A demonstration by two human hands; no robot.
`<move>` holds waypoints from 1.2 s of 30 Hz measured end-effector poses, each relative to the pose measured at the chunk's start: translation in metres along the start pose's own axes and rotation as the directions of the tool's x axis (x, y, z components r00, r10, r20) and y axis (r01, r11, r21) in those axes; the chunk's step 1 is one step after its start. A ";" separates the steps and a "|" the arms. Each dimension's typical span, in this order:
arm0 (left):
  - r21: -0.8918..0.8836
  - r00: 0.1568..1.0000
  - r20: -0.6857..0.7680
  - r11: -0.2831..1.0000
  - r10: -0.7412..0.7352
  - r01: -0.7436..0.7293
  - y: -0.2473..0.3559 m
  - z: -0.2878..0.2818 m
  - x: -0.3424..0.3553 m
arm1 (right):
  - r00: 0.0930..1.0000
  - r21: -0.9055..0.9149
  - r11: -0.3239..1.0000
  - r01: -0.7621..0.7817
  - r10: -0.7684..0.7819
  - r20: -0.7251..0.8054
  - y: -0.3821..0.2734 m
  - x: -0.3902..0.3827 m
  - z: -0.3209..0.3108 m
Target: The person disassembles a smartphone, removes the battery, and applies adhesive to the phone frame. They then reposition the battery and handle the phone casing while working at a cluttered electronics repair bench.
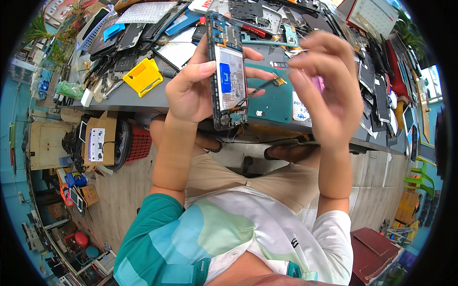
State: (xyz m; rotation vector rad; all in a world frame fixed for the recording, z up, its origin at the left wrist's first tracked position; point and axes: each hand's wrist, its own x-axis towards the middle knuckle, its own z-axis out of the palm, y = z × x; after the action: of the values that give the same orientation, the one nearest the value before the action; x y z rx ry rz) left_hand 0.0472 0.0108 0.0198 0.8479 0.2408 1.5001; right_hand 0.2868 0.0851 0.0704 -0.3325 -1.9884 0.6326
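Note:
In my left hand (191, 88) is an opened smartphone (230, 71), held upright and tilted, its back off. A battery with a blue label and bare circuit boards show inside the black frame. My thumb lies along its near side and my fingers reach behind it. A thin dark strip sticks out from its lower right, toward a small gold flex cable (279, 80). My right hand (329, 86) is raised to the right of the phone, apart from it, slightly blurred. Its fingers curl, with thumb and forefinger tips close together; what they pinch, if anything, cannot be made out.
A green work mat (272, 107) lies under the phone, with a white handwritten label (300, 106) on it. A yellow plastic holder (143, 77) is at left. Piled phone parts crowd the grey desk's back and right side. Below left stand a cardboard box (109, 148) and red basket (140, 138).

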 end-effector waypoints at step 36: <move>0.178 0.990 -0.122 0.983 0.072 -0.050 0.001 0.003 0.001 | 0.887 -0.286 0.842 0.458 -0.411 0.209 0.012 -0.029 0.041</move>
State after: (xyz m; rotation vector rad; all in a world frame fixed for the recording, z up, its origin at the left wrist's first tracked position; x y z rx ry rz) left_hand 0.0485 0.0109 0.0228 0.9050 0.4504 1.6103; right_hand 0.2641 0.0686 0.0265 -0.0215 -2.2074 0.0280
